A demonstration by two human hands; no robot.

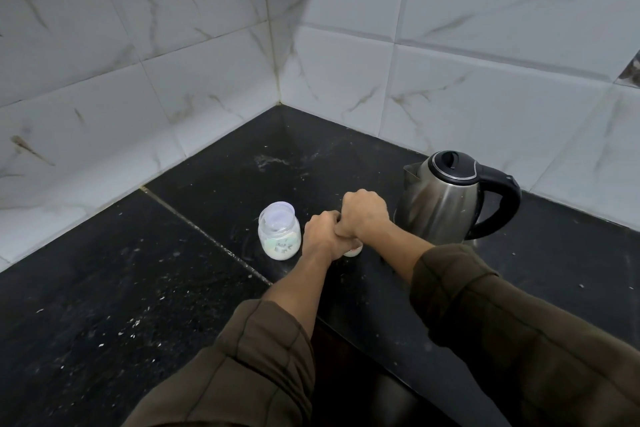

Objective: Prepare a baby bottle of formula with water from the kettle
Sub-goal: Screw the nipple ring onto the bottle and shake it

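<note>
Notably, left hand [323, 236] grips a mostly hidden white-based container [354, 250] on the counter [138, 288], between lidded jar [278, 232] and electric kettle [443, 204]; right hand [363, 215] clamps its top. A slipping twist could topple it.

Print on bottle [279, 236] illegible

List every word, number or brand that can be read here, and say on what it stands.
Nothing can be read.
On the clear container: dark print, too blurred to read.
On the kettle: no text shows.
On the white object held by the left hand and right hand: mostly hidden, no text shows.
</note>
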